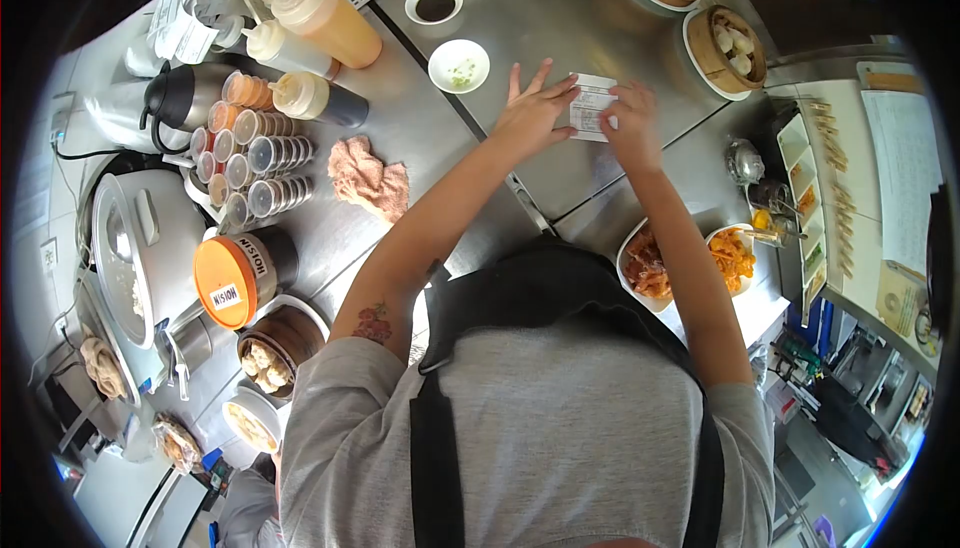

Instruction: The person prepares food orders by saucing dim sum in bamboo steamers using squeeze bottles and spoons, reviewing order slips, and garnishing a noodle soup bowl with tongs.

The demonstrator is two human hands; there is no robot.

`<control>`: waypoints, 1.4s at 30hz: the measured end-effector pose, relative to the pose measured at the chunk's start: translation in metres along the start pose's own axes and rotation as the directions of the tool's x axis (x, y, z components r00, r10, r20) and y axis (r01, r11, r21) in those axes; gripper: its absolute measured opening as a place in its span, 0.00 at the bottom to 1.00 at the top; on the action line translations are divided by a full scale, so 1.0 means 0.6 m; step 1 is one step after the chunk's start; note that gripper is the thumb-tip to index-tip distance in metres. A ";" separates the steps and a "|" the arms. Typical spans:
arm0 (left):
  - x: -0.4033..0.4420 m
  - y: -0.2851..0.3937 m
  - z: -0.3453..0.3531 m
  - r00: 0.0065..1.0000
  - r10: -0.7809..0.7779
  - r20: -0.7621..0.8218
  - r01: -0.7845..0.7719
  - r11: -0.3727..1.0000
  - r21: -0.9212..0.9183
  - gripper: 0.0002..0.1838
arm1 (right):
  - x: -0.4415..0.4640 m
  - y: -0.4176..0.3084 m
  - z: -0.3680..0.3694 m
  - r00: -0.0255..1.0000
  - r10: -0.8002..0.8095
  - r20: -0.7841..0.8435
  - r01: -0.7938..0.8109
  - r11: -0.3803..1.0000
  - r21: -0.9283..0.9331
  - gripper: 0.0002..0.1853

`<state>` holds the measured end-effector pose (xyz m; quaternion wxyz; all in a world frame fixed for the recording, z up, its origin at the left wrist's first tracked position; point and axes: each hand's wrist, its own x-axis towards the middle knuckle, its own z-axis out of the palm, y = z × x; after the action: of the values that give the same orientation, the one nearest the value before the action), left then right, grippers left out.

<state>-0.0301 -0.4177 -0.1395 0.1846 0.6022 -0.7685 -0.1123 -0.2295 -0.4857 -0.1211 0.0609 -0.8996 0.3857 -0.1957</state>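
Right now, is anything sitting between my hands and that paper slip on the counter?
Nothing visible is. Your left hand and right hand both reach the paper slip, at opposite edges. The nearest bowl stands left of your left hand, out of the way.

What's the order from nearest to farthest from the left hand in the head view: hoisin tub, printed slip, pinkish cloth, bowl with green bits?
From the left hand:
1. Printed slip: at its right side
2. Bowl with green bits: just to its left
3. Pinkish cloth: left, closer to the body
4. Hoisin tub: farther left, beyond the cloth
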 end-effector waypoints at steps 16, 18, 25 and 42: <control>0.001 0.002 0.006 0.999 -0.025 0.041 0.025 1.000 0.001 0.38 | -0.008 0.021 -0.019 0.996 0.093 0.003 -0.093 0.996 -0.006 0.06; 0.001 0.000 0.007 0.999 -0.020 0.039 0.020 1.000 -0.009 0.38 | -0.001 0.006 -0.013 0.999 0.049 -0.021 -0.047 0.996 0.079 0.07; -0.003 0.005 -0.009 0.998 -0.037 0.051 0.040 0.998 -0.058 0.38 | -0.002 -0.035 0.004 1.000 0.007 0.023 -0.009 0.995 0.098 0.05; -0.045 0.056 -0.038 0.953 -0.129 -0.273 0.035 0.945 -0.326 0.42 | -0.017 -0.012 -0.007 0.780 0.557 0.286 -0.518 0.318 0.794 0.18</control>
<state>-0.0447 -0.3821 -0.1096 0.3849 0.6062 -0.6790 -0.1526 -0.2329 -0.4733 -0.1184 0.5391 -0.5692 0.5180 -0.3421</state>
